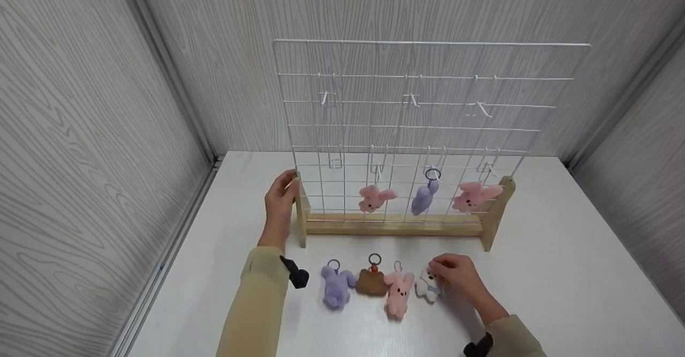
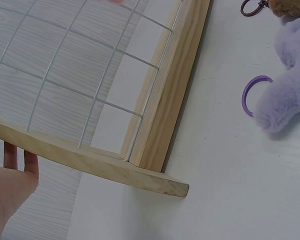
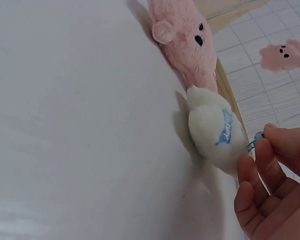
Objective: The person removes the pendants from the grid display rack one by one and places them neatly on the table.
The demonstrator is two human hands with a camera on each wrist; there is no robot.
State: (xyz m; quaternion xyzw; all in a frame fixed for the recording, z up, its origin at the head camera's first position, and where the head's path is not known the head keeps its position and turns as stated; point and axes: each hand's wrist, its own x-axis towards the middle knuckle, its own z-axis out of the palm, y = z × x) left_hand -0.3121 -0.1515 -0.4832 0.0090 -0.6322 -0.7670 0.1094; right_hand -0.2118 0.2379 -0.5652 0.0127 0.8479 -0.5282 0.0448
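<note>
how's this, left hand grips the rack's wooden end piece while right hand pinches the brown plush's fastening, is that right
Wrong plush: the right hand pinches the blue fastening of the white plush, as the right wrist view shows. The brown plush lies untouched. The left hand does grip the wooden end piece of the rack.

the left sleeve (image 1: 254,298) is showing plain, pale khaki cloth and is ending short of the bare left hand (image 1: 280,199). a black device (image 1: 298,276) is jutting from that sleeve's edge, looking chunky and angular. the right sleeve (image 1: 515,337) is matching in colour and is leaving the right hand (image 1: 459,272) bare too. a second black device (image 1: 478,348) is showing beside this sleeve's end, partly cut off from view.
</note>
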